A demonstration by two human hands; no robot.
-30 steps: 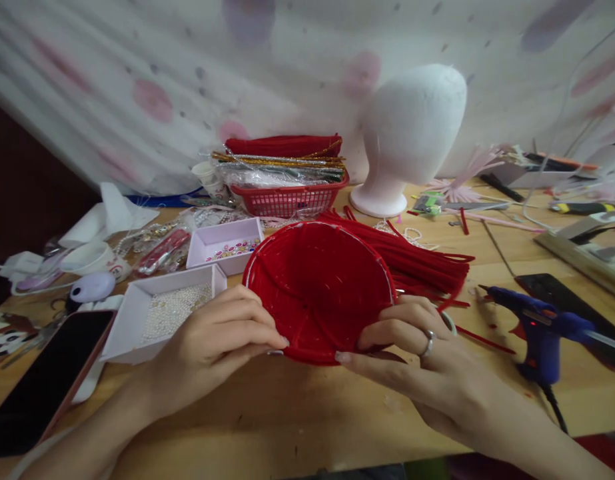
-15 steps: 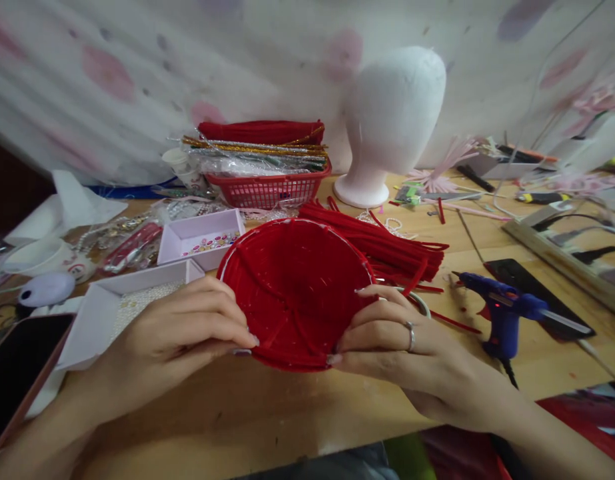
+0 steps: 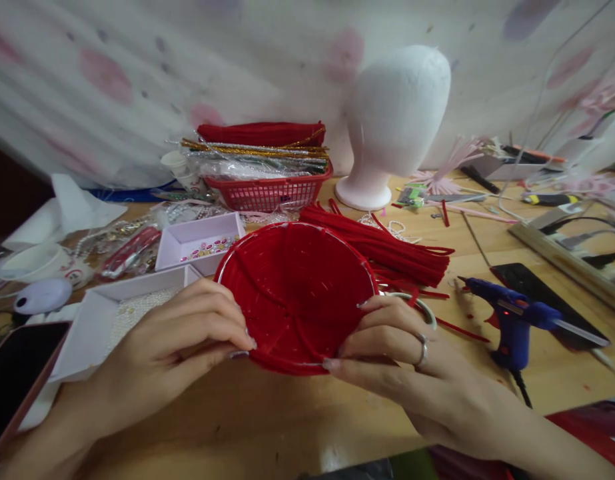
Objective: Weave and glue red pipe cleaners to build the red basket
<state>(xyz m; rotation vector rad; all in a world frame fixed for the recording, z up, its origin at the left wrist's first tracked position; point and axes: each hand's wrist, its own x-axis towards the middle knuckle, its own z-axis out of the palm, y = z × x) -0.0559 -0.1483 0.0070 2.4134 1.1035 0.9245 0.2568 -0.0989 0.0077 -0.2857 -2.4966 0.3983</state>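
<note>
We hold the red bowl-like piece (image 3: 297, 300) over the table (image 3: 267, 427), in from its front edge, hollow tilted toward us. Our left hand (image 3: 182, 333) pinches the rim on the near left; our right hand (image 3: 407, 353) pinches the near right. The white foam head (image 3: 397, 113) stands toward the back edge.

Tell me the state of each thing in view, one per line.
Bowl, held tilted, opening facing wearer
Left hand, gripping bowl rim
Right hand, gripping bowl rim
Glue gun, red light lit
Phone, screen dark
Pearl box, open, holding pearls
Gem box, open, holding gems
Basket, heaped full
Foam head, upright
Pipe cleaners, loosely heaped
</note>
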